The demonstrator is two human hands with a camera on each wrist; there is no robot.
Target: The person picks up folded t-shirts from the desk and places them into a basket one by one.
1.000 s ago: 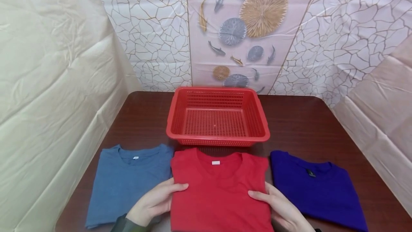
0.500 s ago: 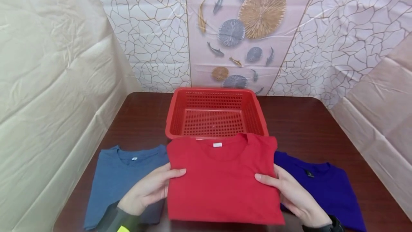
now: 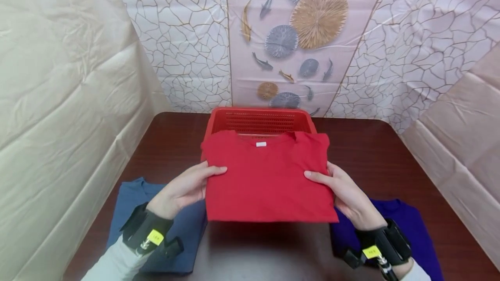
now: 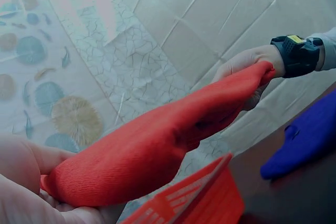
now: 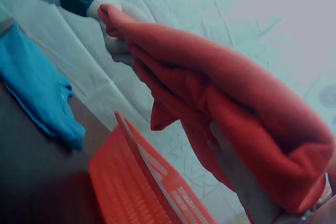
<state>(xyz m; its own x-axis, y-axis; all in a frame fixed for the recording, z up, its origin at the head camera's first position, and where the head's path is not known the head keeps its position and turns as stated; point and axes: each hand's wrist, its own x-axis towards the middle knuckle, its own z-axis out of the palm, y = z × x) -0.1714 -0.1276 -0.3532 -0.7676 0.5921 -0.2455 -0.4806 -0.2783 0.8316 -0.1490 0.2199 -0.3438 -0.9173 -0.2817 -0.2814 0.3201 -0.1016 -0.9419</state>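
A folded red T-shirt [image 3: 269, 181] hangs level in the air, its collar with a white label facing the back. My left hand [image 3: 185, 187] grips its left side, thumb on top and fingers underneath. On the opposite side my right hand [image 3: 347, 194] pinches the shirt the same way. Behind and below it stands a red plastic basket [image 3: 259, 120], its front part hidden by the shirt in the head view. Both wrist views show the shirt's folded layers stretched between the two hands, above the basket [image 4: 205, 198] rim.
A folded blue-grey T-shirt [image 3: 172, 237] lies on the dark wooden table [image 3: 363, 151] under the left forearm. A folded dark blue T-shirt [image 3: 410, 229] lies under the right wrist. Patterned cloth [image 3: 187, 47] hangs behind the table, and pale cloth [image 3: 74, 99] lines the sides.
Both hands have lifted the red T-shirt off the front of the table and carried it forward, so it now covers the basket's front part. The basket and the other two shirts stay put.
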